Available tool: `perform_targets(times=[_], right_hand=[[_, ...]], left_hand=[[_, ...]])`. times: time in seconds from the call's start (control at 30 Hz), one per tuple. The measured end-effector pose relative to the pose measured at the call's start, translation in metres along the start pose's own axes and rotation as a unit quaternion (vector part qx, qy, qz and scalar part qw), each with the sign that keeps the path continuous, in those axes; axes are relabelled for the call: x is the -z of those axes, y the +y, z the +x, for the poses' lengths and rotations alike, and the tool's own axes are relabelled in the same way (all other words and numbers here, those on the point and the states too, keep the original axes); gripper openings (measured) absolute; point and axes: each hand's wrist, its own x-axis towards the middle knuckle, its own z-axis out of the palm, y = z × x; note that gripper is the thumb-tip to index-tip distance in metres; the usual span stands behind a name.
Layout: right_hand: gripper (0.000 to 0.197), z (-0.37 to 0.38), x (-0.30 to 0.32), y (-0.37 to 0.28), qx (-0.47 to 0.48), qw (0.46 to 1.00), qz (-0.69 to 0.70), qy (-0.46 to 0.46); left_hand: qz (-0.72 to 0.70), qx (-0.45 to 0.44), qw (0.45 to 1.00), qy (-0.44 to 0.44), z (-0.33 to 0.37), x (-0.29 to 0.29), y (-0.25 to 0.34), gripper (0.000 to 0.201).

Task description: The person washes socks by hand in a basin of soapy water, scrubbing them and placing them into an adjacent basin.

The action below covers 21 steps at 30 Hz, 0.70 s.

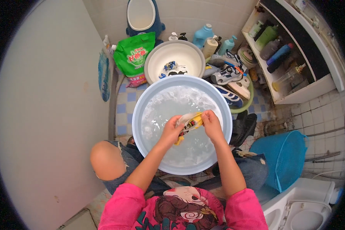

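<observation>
- Bathroom floor in blue and white checked tile (120,109) shows beyond the left hand, running up to a pale tiled wall (188,17).
- One small white-and-yellow printed cloth (192,122) is stretched between the two hands, above the water; a yellow end dangles below the left hand, and whether it touches the water cannot be told.
- Gripping the cloth's left part, the left hand (171,130) has its fingers curled around the fabric.
- Pinching the cloth's yellow upper right edge, the right hand (212,124) has thumb and fingers pressed together.
- Under both hands stands a round light blue basin (138,128) of cloudy, sudsy water (157,105).
- Just beyond that, ahead of the hands, a cream basin (155,63) with a grey rim holds a blue, white and black patterned cloth (173,69).
- Ahead and left of the left hand leans a green detergent bag (136,55), near a dark blue urinal (160,27) with a white bowl.
- Ahead of the right hand are piled sneakers (227,75), with pump bottles behind.
- Right of the right hand lie black shoes (244,128); farther right, a blue bucket (281,157) and a shelf unit (303,91) of bottles.
</observation>
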Motion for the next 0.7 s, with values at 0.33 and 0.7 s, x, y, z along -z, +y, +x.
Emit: perform_targets(times=[0.33,0.7], right_hand=[[0.016,-0.011,0.014,-0.034,0.016,0.981,0.140,-0.130],[0.015,-0.011,0.010,-0.035,0.013,0.986,0.158,-0.051]], left_hand=[[0.091,-0.082,0.988,-0.099,0.004,0.012,0.004,0.017],[0.275,-0.343,0.898,0.023,-0.013,-0.008,0.020,0.006]])
